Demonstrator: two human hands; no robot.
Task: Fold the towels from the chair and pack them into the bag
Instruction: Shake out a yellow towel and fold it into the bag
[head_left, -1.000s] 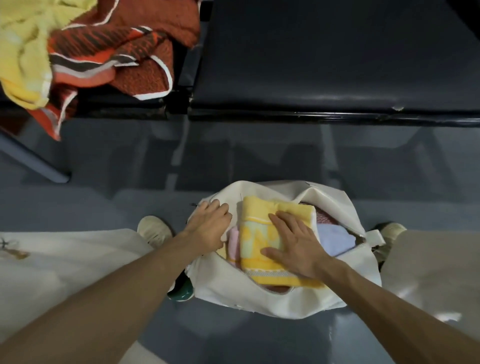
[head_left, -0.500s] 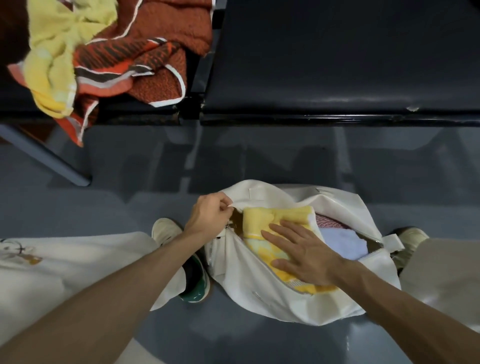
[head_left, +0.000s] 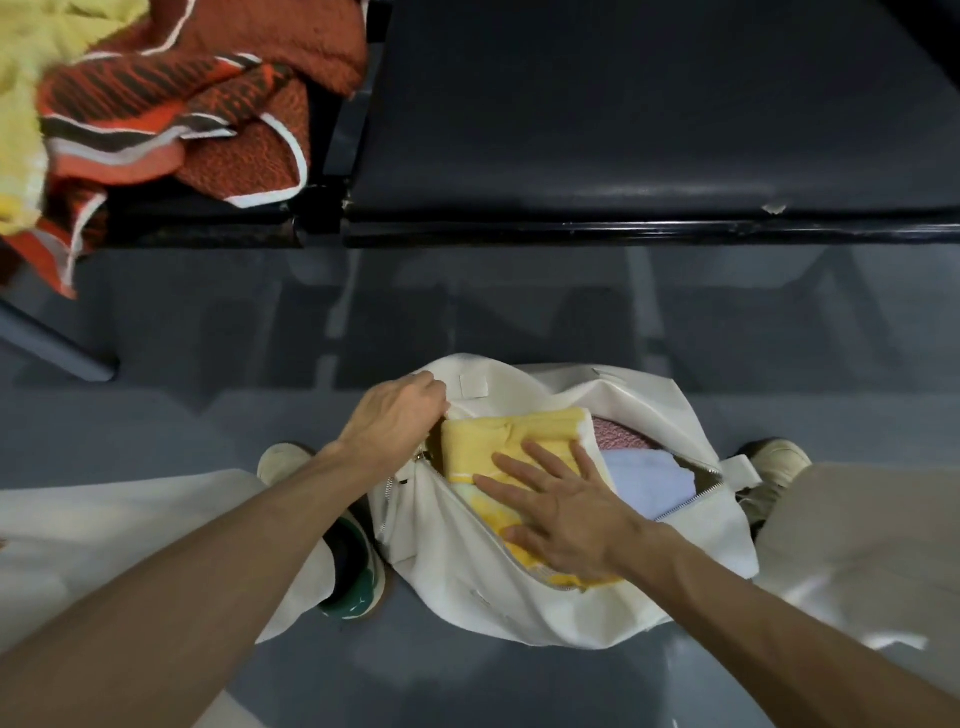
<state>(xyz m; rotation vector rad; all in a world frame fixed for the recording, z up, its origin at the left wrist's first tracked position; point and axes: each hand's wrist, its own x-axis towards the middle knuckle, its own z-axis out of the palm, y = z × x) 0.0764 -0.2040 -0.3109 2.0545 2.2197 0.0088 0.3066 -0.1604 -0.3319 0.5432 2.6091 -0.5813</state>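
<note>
Folded yellow towel (head_left: 498, 441): topmost inside the open white bag (head_left: 467, 571) on the floor, beside a pink towel (head_left: 618, 434) and a pale blue towel (head_left: 647, 480). Right hand (head_left: 566, 514): fingers straight, spread, pressing it. Left hand (head_left: 395, 421): fingers curled on the bag's rim. Chair (head_left: 623, 130): orange striped towel (head_left: 208, 104), unfolded.

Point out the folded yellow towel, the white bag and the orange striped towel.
folded yellow towel (head_left: 498, 441), head view, top fold
white bag (head_left: 457, 571), head view, near wall
orange striped towel (head_left: 135, 98), head view, striped middle

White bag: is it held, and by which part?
The left hand grips the white bag by its opening's rim; the right hand only presses the yellow towel.
</note>
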